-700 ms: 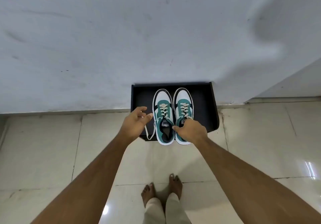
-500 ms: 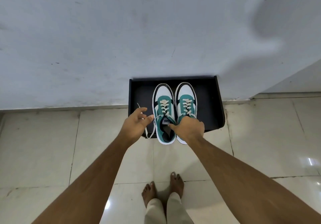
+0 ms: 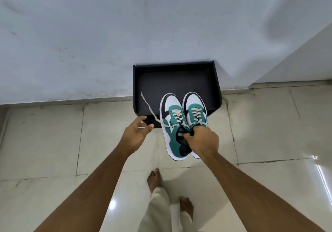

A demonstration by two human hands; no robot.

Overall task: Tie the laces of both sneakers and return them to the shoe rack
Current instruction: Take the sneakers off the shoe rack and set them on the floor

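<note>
Fingers of right hand (image 3: 202,140) grip both sneakers (image 3: 181,122) above rack (image 3: 176,80).

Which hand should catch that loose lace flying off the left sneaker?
Probably the left hand: it is open and holds nothing, right beside the loose lace. The right hand is gripping both sneakers by their collars.

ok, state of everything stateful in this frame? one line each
left sneaker: lifted off the rack, gripped at the collar, lace untied
right sneaker: lifted together with the left one, lace looks untied
loose lace: trailing from the left sneaker, flung out to the left
shoe rack: shelf bare
right hand: grips both sneakers at their collars
left hand: relaxed, fingers spread, holds nothing
</note>
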